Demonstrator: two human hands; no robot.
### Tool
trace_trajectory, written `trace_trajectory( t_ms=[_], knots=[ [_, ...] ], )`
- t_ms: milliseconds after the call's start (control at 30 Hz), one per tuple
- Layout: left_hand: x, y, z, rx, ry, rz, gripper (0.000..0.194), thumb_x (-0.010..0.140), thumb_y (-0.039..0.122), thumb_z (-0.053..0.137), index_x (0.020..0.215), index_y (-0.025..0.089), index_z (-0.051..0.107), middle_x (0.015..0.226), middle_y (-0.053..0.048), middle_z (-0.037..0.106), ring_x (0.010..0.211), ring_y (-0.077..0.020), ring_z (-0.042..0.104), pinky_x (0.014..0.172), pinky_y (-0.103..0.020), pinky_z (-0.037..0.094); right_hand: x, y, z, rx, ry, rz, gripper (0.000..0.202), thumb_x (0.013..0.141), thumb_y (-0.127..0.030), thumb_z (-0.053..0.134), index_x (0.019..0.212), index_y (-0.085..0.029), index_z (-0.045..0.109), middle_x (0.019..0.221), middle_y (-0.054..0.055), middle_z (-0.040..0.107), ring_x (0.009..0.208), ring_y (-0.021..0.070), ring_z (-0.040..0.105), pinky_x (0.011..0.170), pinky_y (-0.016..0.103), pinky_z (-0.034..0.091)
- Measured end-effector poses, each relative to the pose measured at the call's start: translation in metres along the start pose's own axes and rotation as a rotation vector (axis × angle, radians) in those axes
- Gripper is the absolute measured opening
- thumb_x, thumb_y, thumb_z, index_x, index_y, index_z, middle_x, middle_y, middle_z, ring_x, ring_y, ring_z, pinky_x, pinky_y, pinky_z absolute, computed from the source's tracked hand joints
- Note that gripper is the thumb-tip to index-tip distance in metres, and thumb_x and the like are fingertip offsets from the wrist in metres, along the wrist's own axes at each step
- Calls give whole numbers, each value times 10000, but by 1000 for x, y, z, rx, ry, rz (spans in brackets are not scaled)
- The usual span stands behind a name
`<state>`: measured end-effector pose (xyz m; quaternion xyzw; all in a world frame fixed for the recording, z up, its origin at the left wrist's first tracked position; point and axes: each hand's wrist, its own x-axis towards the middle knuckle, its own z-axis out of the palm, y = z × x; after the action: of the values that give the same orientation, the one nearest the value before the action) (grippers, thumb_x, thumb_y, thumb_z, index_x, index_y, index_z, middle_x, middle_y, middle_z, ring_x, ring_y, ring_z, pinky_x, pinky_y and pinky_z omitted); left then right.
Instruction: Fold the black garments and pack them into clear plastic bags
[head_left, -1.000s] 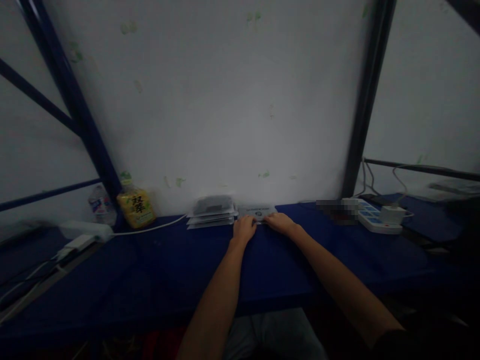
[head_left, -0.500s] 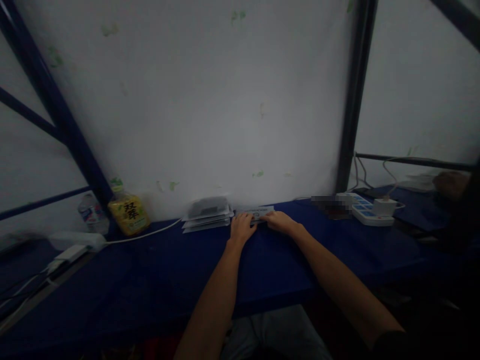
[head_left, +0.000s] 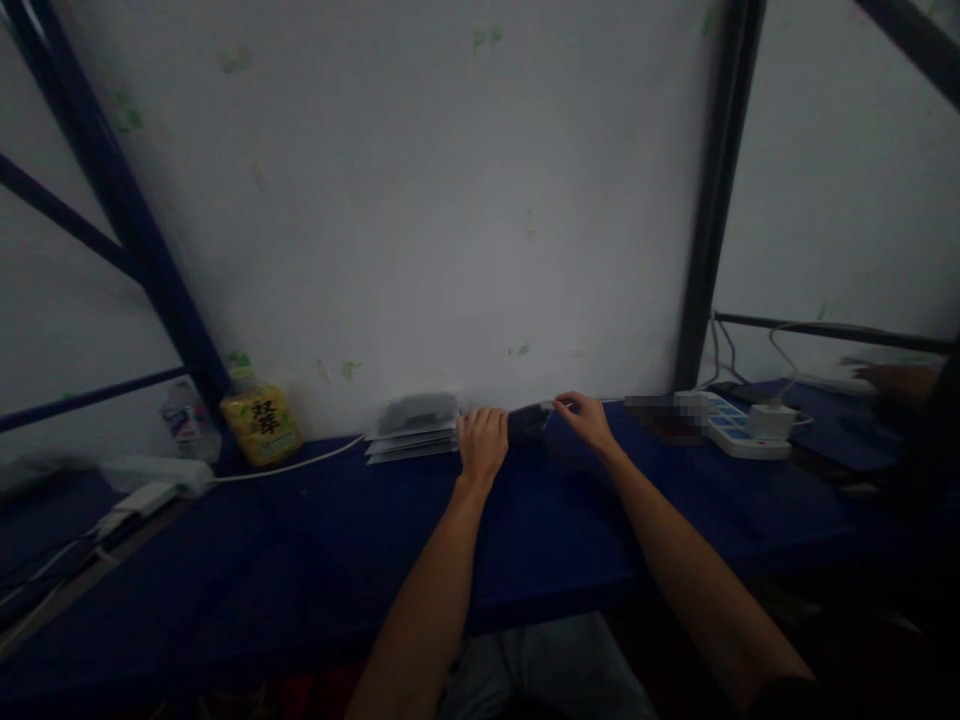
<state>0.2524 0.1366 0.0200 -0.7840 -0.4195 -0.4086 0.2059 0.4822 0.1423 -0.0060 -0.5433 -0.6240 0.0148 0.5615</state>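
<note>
A dark, flat packet (head_left: 528, 423) with a pale right edge is raised a little off the blue table (head_left: 555, 530), close to the wall. My left hand (head_left: 483, 440) is wrapped round its left end. At the packet's right edge my right hand (head_left: 576, 408) pinches the pale rim between thumb and fingertips; the exact contact is blurred. Just left of my left hand lies a stack of flat grey-white packets (head_left: 412, 432), its right edge near my fingers.
A yellow-labelled bottle (head_left: 262, 425) and a clear bottle (head_left: 190, 425) stand at the left, near a white cable. At the right are a power strip (head_left: 739, 430) with a plug, a blurred dark item, and another person's hand (head_left: 900, 382).
The packet was flat with its printed light face up; now its dark side shows and it is raised. My right hand has moved right and up. The other person's hand has shifted.
</note>
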Motion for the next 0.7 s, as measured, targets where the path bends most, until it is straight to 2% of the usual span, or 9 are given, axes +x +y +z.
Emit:
trace_trajectory(
  t_ms=[133, 267, 433, 700],
  knots=[
    [0, 2, -5, -21, 72, -18, 207, 965, 268, 435, 942, 222, 636, 967, -57, 682, 999, -255, 539, 959, -452, 294, 1, -1, 7, 332, -75, 117, 396, 768, -537, 597, 927, -178, 644, 755, 51, 678, 690, 216, 655, 456, 267, 492],
    [1, 2, -8, -25, 113, -19, 167, 944, 260, 471, 942, 220, 633, 959, -64, 685, 1023, -265, 534, 1004, -477, 248, -2, -8, 12, 581, -163, 153, 395, 733, -546, 648, 890, -192, 574, 719, 18, 645, 657, 191, 652, 420, 236, 485],
    [1, 7, -9, -36, 80, 63, 160, 943, 272, 480, 957, 220, 631, 946, -67, 682, 966, -244, 554, 953, -444, 297, -6, -17, 11, 661, -264, 143, 382, 730, -533, 672, 870, -194, 565, 696, -3, 635, 598, 155, 625, 424, 227, 479],
    [0, 17, -3, -62, 41, 231, 205, 971, 329, 461, 1014, 224, 632, 956, -58, 677, 917, -217, 569, 824, -372, 344, -10, -33, 6, 638, -422, 30, 348, 746, -489, 694, 892, -187, 603, 660, -12, 619, 569, 131, 588, 442, 220, 478]
  ],
)
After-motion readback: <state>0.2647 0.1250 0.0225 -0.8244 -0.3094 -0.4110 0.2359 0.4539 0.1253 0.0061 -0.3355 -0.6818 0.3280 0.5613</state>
